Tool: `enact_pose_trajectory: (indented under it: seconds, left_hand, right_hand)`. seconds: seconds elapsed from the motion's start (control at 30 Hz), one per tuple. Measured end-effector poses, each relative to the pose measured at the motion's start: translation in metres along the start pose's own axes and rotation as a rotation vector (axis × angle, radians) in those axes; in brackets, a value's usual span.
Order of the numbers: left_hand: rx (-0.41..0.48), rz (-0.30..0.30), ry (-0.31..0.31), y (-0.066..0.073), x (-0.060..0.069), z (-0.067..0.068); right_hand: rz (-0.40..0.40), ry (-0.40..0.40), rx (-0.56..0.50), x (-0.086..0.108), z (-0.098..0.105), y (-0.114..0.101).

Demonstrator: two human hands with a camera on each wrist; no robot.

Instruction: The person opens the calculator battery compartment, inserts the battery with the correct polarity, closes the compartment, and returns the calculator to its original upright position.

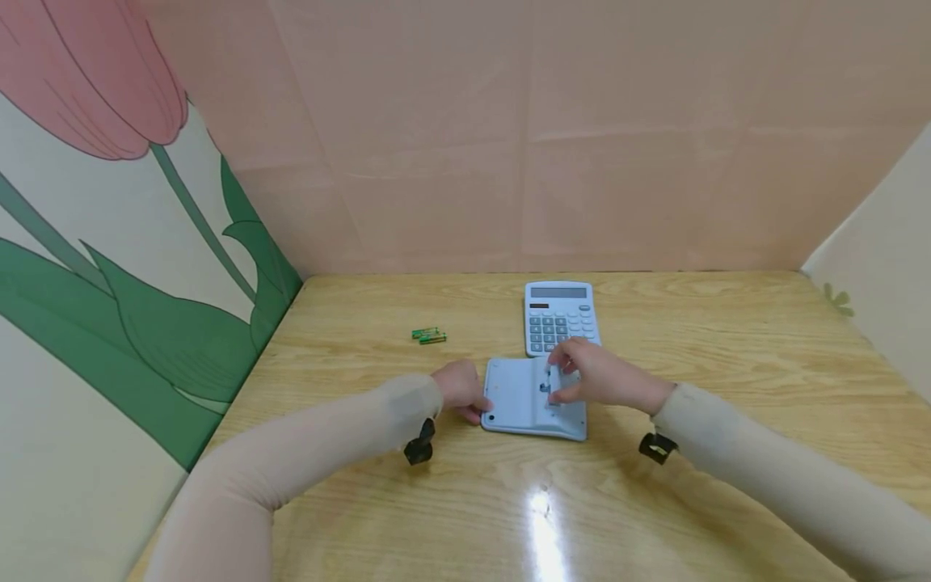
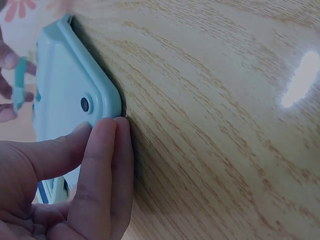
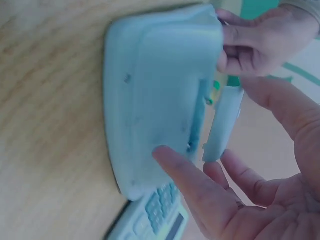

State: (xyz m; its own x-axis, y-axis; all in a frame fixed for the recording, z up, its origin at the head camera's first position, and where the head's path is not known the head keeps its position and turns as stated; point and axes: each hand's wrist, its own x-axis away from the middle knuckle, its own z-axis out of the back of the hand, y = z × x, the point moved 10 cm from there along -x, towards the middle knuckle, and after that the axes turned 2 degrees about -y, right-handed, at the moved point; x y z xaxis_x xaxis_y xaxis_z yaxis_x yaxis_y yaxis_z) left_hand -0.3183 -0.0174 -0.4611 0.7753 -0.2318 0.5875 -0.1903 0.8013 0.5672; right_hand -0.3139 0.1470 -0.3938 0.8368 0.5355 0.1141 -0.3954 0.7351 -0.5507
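Observation:
A light blue calculator (image 1: 512, 392) lies face down on the table, its back and open battery slot (image 3: 199, 117) showing. My left hand (image 1: 461, 386) pinches its left corner, thumb on the back by a round black foot (image 2: 85, 104) and fingers along the edge. Over the slot, my right hand (image 1: 607, 376) holds a small battery cover (image 3: 223, 125) by its two ends, lifted off the calculator. One finger of that hand reaches over the calculator's back in the right wrist view; whether it touches is unclear.
Another light blue calculator (image 1: 556, 319) lies face up just behind, close to the overturned one. Green batteries (image 1: 432, 339) lie on the wooden table (image 1: 349, 501) to the left. A pink wall (image 1: 524, 162) stands at the table's back edge.

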Motion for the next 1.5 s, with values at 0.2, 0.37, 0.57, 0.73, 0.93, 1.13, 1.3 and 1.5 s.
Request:
enact_pose_trajectory:
  seconds: [0.2,0.37,0.57,0.73,0.93,1.13,1.3,1.5]
  left_hand:
    - [0.001,-0.003,0.0,0.001,0.002,0.0]
    - [-0.01,-0.001,0.008,0.001,0.002,0.001]
    - [-0.024,0.011,0.009,0.001,0.002,0.001]
    - [-0.016,0.02,-0.002,0.0,0.001,0.001]
    - [-0.023,0.019,0.002,0.0,0.0,0.001]
    - [-0.043,0.026,0.006,0.0,0.002,0.001]
    - [-0.034,0.028,0.007,0.001,0.005,0.001]
    - [-0.035,0.021,0.009,0.001,0.005,0.001]
  right_hand:
    - [-0.011,0.053,-0.056,0.005,0.03,0.008]
    - [-0.089,0.118,-0.051,0.008,0.063,0.03]
    - [-0.172,0.163,0.033,0.008,0.095,0.074]
    - [-0.239,0.151,0.088,0.01,0.104,0.12]
    - [-0.294,0.125,0.121,0.012,0.1,0.155]
    - [-0.335,0.104,0.119,0.01,0.09,0.171]
    - [-0.359,0.098,0.117,0.007,0.083,0.178]
    - [-0.353,0.092,0.123,0.007,0.079,0.18]
